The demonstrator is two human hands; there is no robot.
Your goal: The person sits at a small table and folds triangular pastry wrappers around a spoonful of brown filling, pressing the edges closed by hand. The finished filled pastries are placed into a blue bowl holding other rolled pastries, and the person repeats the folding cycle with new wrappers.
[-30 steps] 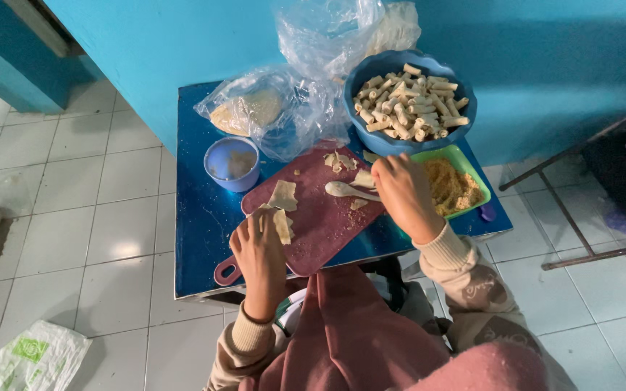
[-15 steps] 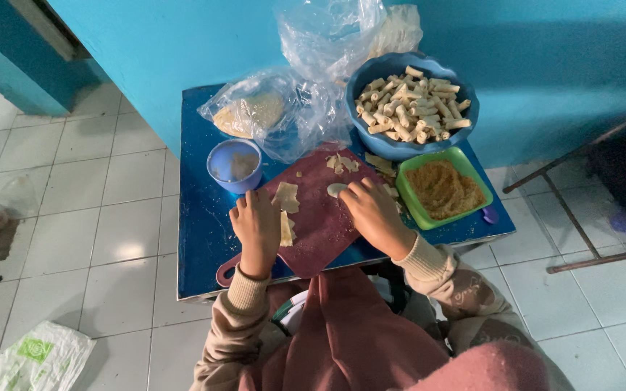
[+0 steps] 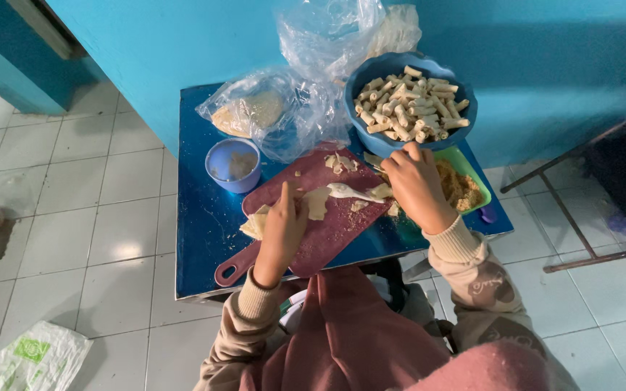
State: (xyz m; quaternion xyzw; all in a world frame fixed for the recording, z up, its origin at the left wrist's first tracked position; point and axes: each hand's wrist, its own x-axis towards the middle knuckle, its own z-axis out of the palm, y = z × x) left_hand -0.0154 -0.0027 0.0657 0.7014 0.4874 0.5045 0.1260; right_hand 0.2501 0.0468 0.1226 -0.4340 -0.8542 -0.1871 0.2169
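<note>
Fingers of the left hand point(image 3: 284, 224) press together on a pale dough sheet point(image 3: 318, 203) lying on the maroon cutting board point(image 3: 327, 232), beside a small blue cup point(image 3: 232, 165). Rightward, the right hand point(image 3: 414, 181) pinches a white spoon point(image 3: 349, 192) over the sheet, near the green tray point(image 3: 472, 170) and blue bowl point(image 3: 371, 141) of rolls.

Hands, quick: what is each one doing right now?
Left hand: fingers down on a pale wrapper sheet on the maroon cutting board; grip cannot be told.
Right hand: closed on a white spoon.
</note>
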